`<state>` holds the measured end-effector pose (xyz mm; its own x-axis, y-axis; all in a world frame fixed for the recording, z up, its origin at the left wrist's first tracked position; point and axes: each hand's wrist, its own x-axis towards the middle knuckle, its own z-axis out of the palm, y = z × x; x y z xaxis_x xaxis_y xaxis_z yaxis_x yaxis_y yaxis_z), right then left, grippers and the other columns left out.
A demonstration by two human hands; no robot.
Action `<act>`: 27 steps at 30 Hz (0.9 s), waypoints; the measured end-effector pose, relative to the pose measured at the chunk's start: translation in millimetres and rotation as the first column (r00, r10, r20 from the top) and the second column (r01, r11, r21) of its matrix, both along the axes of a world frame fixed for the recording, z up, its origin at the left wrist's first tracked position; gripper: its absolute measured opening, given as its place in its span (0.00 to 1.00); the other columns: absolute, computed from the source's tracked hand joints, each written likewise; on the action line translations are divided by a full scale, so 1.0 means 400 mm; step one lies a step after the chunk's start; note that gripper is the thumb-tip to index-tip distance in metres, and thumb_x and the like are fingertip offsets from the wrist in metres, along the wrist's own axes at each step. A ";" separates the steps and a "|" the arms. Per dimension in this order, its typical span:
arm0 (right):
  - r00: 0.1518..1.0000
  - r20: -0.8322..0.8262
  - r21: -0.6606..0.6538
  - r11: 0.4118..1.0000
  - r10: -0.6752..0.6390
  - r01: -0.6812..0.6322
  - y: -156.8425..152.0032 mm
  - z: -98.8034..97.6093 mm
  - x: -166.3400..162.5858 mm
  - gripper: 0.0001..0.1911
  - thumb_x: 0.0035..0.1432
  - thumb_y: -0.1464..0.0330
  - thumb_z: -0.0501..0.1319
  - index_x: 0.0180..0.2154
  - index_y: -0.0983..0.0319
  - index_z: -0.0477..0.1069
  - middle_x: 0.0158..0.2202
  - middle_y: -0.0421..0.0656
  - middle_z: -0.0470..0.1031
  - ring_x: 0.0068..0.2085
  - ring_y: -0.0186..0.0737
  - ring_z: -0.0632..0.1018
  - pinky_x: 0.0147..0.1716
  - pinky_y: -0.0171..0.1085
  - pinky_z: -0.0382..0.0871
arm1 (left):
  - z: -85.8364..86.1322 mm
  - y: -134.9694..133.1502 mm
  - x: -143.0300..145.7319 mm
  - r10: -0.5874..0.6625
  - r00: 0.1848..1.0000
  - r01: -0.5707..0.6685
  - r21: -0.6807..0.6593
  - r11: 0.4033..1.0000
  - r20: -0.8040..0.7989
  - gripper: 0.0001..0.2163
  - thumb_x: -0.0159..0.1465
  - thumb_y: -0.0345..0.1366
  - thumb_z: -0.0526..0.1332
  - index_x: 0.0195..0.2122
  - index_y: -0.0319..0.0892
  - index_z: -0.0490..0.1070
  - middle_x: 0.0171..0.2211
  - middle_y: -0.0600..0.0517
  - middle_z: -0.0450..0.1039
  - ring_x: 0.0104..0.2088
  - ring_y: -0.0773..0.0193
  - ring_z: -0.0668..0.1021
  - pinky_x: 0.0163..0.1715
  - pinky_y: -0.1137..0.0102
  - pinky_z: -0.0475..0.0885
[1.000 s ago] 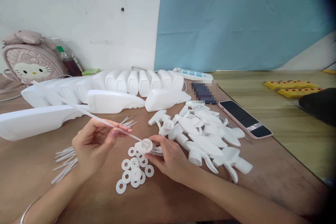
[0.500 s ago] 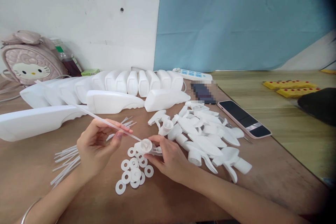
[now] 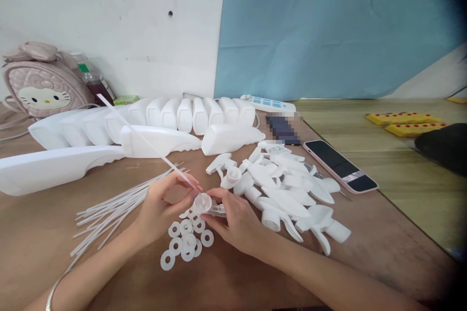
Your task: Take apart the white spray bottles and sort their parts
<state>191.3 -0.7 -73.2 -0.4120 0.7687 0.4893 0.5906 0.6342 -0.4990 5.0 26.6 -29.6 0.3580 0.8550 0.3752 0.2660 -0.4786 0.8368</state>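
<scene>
My right hand (image 3: pixel 237 221) grips a white spray-trigger head (image 3: pixel 204 202) just above the brown table. My left hand (image 3: pixel 166 204) pinches a long thin white dip tube (image 3: pixel 146 142) close to that head; the tube slants up and to the left, and its lower end meets the head's round collar. Under both hands lie several white flat washer rings (image 3: pixel 188 243). A fan of loose dip tubes (image 3: pixel 109 206) lies on the table to the left of my left hand. A metal bangle sits on my left wrist.
A heap of white trigger heads (image 3: pixel 288 189) lies right of my hands. White bottles (image 3: pixel 160 126) lie in a row behind. Further off are a pink-cased phone (image 3: pixel 339 164), a power strip (image 3: pixel 268 104), a pink backpack (image 3: pixel 44 85) and yellow blocks (image 3: pixel 406 121).
My left hand slid along the tube to the right, up to the trigger head. The tube swung steeper. The tubes on the table are now uncovered.
</scene>
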 end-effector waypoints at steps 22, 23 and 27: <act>1.000 0.001 0.047 0.999 0.007 -0.007 0.002 -0.002 -0.001 0.16 0.58 0.65 0.57 0.45 0.63 0.56 0.37 0.47 0.72 0.36 0.43 0.76 0.34 0.40 0.72 | 0.000 -0.001 0.021 -0.067 0.990 0.083 0.120 0.989 -0.127 0.04 0.58 0.29 0.59 0.27 0.40 0.65 0.25 0.54 0.68 0.26 0.69 0.71 0.25 0.72 0.66; 1.000 0.001 0.047 0.999 0.010 -0.010 0.002 -0.003 0.000 0.16 0.58 0.65 0.57 0.45 0.63 0.56 0.38 0.47 0.72 0.36 0.43 0.76 0.34 0.40 0.72 | -0.002 0.000 0.020 -0.076 0.990 0.089 0.110 0.990 -0.120 0.04 0.58 0.29 0.59 0.27 0.40 0.65 0.25 0.54 0.68 0.26 0.69 0.71 0.25 0.72 0.66; 1.000 0.006 0.029 1.000 0.010 -0.011 0.002 -0.008 0.001 0.16 0.58 0.65 0.57 0.46 0.62 0.56 0.39 0.47 0.72 0.38 0.44 0.76 0.35 0.41 0.72 | -0.011 0.002 0.017 -0.087 0.990 0.094 0.062 0.994 -0.114 0.04 0.58 0.30 0.60 0.27 0.40 0.65 0.25 0.54 0.67 0.25 0.69 0.70 0.25 0.72 0.65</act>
